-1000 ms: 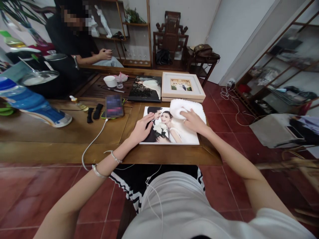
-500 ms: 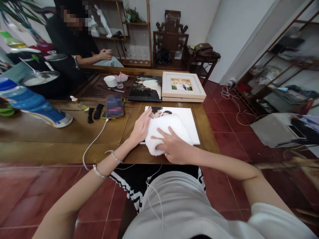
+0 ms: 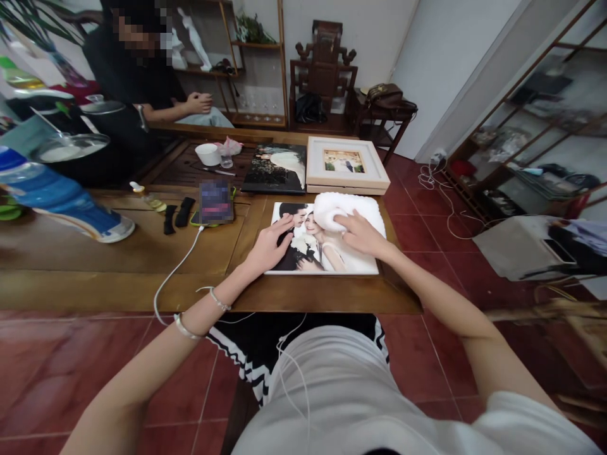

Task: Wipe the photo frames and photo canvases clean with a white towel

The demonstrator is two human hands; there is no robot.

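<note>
A white-edged photo panel (image 3: pixel 327 256) showing a couple lies flat near the front edge of the wooden table (image 3: pixel 199 287). My left hand (image 3: pixel 271 245) rests on its left side, fingers stretched out and holding nothing. Over the panel's upper right part, my right hand (image 3: pixel 363 235) grips a fluffy white cloth (image 3: pixel 355 205) that is bunched under the fingers. The cloth covers the panel's top right corner.
Behind the panel lie a dark photo panel (image 3: pixel 277 167) and a white framed picture (image 3: pixel 348 161). Left are a phone (image 3: pixel 214 201) on a white cable, black straps (image 3: pixel 177 215), a small bottle (image 3: pixel 149 197) and a blue bottle (image 3: pixel 66 196). Across the table sits another person (image 3: pixel 137 76).
My right hand has moved the cloth to the upper right, uncovering the couple in the photo. My left hand has stayed on the left side, slightly lower.
</note>
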